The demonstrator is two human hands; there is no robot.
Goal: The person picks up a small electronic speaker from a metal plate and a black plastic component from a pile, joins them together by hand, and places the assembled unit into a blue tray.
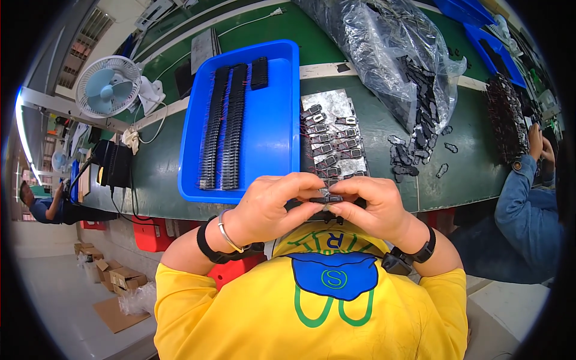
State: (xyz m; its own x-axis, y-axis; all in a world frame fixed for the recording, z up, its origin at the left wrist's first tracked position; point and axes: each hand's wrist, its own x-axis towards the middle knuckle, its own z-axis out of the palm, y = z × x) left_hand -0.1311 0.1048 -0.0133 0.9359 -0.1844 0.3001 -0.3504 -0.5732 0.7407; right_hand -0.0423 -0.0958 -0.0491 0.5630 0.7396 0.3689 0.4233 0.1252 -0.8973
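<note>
The left hand [264,201] and right hand [384,204] hold a small black part [326,199] between their fingers, near the green table [375,117] edge. Beyond lies a metal plate [339,103] bearing small parts, between a blue tray [270,135] of black strips [235,129] and a clear bag [354,45] with black pieces [403,157].

We see a small, narrow dark part [325,200], pinched at both ends, its long axis running from 9 to 3 o'clock. It lies toward 4 o'clock from mid-view, partly hidden.
</note>
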